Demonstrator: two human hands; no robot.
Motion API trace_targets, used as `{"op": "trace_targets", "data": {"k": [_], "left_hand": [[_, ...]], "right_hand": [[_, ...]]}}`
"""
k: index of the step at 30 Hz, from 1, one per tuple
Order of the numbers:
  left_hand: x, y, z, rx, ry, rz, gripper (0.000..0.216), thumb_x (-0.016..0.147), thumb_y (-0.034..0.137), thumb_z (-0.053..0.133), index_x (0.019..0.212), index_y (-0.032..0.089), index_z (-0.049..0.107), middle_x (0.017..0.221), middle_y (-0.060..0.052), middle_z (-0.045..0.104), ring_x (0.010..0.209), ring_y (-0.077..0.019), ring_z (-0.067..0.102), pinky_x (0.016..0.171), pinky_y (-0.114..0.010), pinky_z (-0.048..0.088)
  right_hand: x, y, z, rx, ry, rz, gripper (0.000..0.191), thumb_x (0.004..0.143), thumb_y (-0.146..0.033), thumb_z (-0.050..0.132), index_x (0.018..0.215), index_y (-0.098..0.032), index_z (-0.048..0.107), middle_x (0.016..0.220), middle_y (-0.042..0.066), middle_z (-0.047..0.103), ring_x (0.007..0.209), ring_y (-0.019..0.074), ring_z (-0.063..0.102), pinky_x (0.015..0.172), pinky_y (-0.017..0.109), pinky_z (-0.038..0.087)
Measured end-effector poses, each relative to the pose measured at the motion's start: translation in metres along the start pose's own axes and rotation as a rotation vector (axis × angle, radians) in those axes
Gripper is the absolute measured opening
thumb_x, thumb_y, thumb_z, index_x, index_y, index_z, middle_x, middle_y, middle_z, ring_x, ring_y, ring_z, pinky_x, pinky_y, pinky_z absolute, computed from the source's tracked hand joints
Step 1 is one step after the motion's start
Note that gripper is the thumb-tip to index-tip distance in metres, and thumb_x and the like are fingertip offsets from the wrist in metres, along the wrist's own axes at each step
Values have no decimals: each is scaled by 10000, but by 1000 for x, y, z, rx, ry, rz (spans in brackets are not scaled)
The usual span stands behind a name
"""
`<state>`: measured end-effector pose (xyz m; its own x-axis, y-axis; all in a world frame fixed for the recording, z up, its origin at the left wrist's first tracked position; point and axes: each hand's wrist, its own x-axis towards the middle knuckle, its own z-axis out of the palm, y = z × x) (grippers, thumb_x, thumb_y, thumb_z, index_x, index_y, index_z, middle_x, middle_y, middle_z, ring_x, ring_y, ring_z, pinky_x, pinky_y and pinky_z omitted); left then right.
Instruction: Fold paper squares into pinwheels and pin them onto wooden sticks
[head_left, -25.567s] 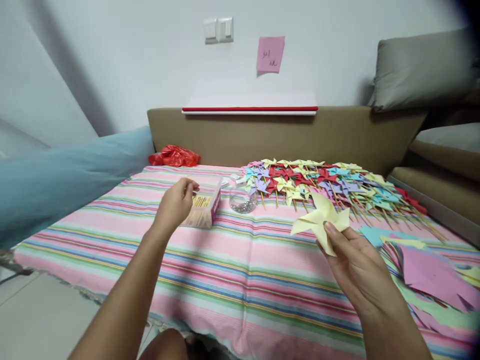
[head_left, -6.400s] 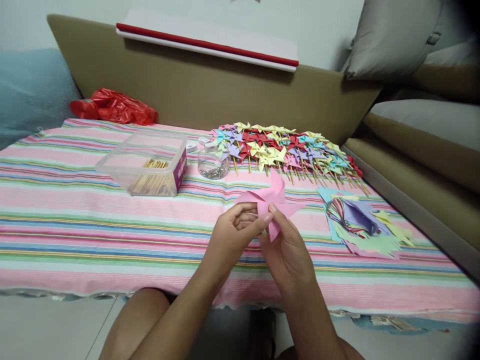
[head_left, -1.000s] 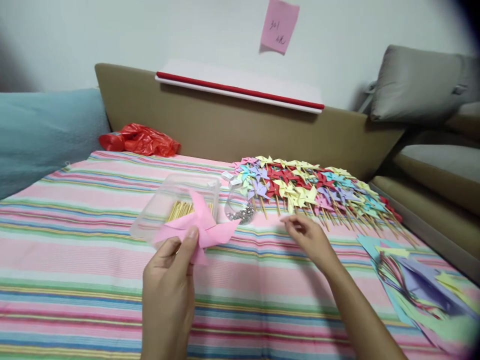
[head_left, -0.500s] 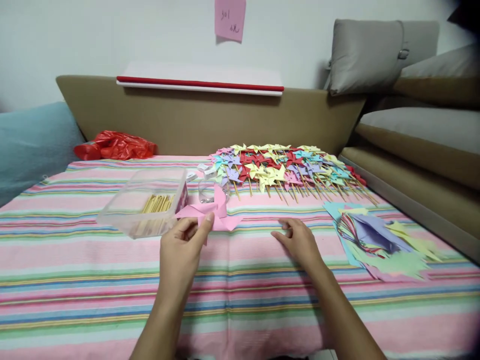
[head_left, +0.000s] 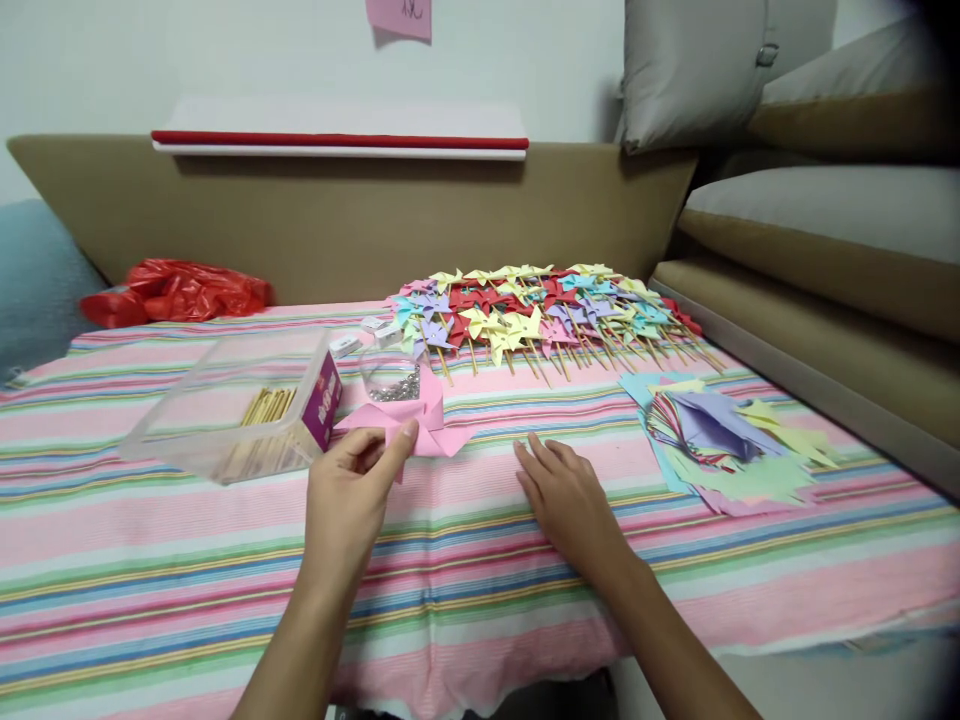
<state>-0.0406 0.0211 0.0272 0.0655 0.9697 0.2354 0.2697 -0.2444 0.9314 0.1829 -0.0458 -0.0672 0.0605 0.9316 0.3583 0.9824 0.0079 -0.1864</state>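
Note:
A pink paper pinwheel (head_left: 429, 412) without a visible stick is pinched between the thumb and fingers of my left hand (head_left: 352, 480). Just behind it stands a clear round tub (head_left: 391, 378) with small silvery pieces inside. My right hand (head_left: 564, 500) is low over the striped cloth, palm down, fingers stretched out and holding nothing. Left of my left hand is a clear plastic box (head_left: 217, 370) with a purple label, and thin wooden sticks (head_left: 268, 408) lie in it.
Many finished pinwheels (head_left: 517, 320) on sticks lie at the back. Paper sheets and strips (head_left: 727, 440) are piled at the right. Small white boxes (head_left: 345, 346) sit behind the tub. A red plastic bag (head_left: 187, 290) lies back left; stacked cushions (head_left: 825, 230) border the right.
My view has shifted, so the scene sits further left. My right hand's fingers have gone from curled to stretched out and flatter. The left hand still holds the pink pinwheel.

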Motion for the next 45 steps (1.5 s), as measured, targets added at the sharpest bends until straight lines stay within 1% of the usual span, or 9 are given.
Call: {"op": "trace_targets", "data": {"k": [5, 11, 13, 17, 19, 25, 29, 36, 45], "left_hand": [[0, 0, -1, -44, 13, -20, 403, 848, 428, 721, 594, 172, 543, 587, 38, 449, 609, -114, 392, 587, -253, 298], [-2, -2, 1, -104, 0, -67, 372, 843, 456, 720, 633, 177, 593, 610, 36, 487, 599, -117, 395, 564, -255, 282], [-3, -3, 4, -108, -9, -76, 383, 841, 478, 716, 634, 177, 600, 619, 29, 517, 595, -120, 418, 562, -257, 291], [-8, -2, 13, -59, -41, -61, 416, 859, 474, 699, 598, 179, 566, 584, 29, 502, 579, -119, 432, 551, -257, 295], [-11, -1, 18, -45, -61, -32, 413, 870, 453, 692, 592, 179, 556, 580, 27, 499, 587, -121, 442, 553, -255, 303], [-20, 9, 31, -175, -126, -49, 435, 845, 412, 729, 574, 185, 477, 549, 50, 401, 543, -99, 375, 515, -239, 300], [-23, 14, 35, -271, -155, -72, 415, 837, 383, 748, 584, 184, 487, 559, 50, 433, 535, -91, 376, 515, -229, 327], [-26, 12, 36, -296, -200, -51, 426, 849, 371, 743, 581, 183, 472, 558, 55, 409, 548, -89, 373, 525, -228, 318], [-28, 13, 37, -230, -237, -41, 456, 862, 408, 725, 578, 183, 449, 563, 50, 399, 558, -95, 363, 531, -248, 294]], "right_hand": [[6, -6, 1, 127, 60, 110, 292, 976, -191, 509, 1196, -160, 698, 1288, 148, 706, 1181, 355, 633, 963, 520, 506], [11, -3, -13, 244, 152, 220, 222, 952, -159, 533, 948, -199, 751, 961, 89, 796, 903, 283, 736, 814, 426, 566], [14, -9, -26, 419, 197, 234, 173, 940, -193, 585, 950, -213, 757, 968, 60, 798, 920, 253, 739, 845, 395, 574], [20, -32, -59, 1012, 292, 296, 90, 863, -308, 733, 914, -236, 751, 932, 28, 790, 913, 221, 740, 851, 358, 588], [22, -44, -72, 1113, 290, 266, 81, 836, -307, 769, 877, -242, 741, 890, 14, 777, 880, 207, 730, 827, 347, 583], [22, -56, -78, 957, 309, 9, 69, 849, -204, 755, 849, -272, 760, 845, 8, 673, 850, 183, 651, 807, 349, 547], [21, -53, -77, 878, 354, 57, 46, 826, -252, 787, 847, -293, 784, 972, 40, 575, 970, 212, 626, 845, 371, 560], [21, -48, -81, 937, 284, 18, 38, 817, -259, 799, 824, -287, 774, 1091, 59, 621, 1141, 252, 619, 954, 417, 563], [21, -47, -82, 938, 254, 32, 29, 831, -254, 780, 841, -279, 768, 997, 41, 642, 1044, 222, 636, 886, 373, 565]]}}
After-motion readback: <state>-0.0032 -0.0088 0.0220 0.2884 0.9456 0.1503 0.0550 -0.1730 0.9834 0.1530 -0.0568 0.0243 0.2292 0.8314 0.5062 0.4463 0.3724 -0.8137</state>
